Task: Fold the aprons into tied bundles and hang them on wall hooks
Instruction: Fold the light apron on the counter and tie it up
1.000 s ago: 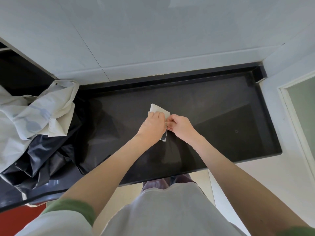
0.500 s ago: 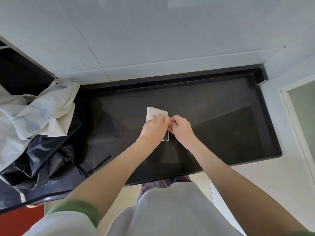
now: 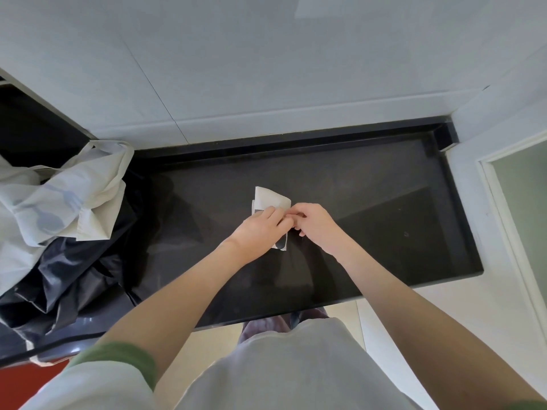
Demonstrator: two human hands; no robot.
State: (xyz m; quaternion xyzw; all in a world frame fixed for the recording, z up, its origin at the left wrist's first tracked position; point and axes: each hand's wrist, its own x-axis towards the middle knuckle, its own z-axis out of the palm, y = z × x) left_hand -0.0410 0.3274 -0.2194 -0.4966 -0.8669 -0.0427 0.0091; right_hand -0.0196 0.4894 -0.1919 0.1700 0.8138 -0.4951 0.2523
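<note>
Both were clamped on it — left hand [image 3: 260, 229] and right hand [image 3: 315, 224] pinching the small white apron bundle [image 3: 270, 198] in the middle of the black worktop [image 3: 384, 217], fingers meeting over it — and a slackened pinch, I'd judge, could have let the folds spring open before any knot held.

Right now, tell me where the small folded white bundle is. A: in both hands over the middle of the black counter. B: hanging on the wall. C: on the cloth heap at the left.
A: the left hand and right hand both pinch the small folded white bundle over the black counter, apart from the heap.
</note>
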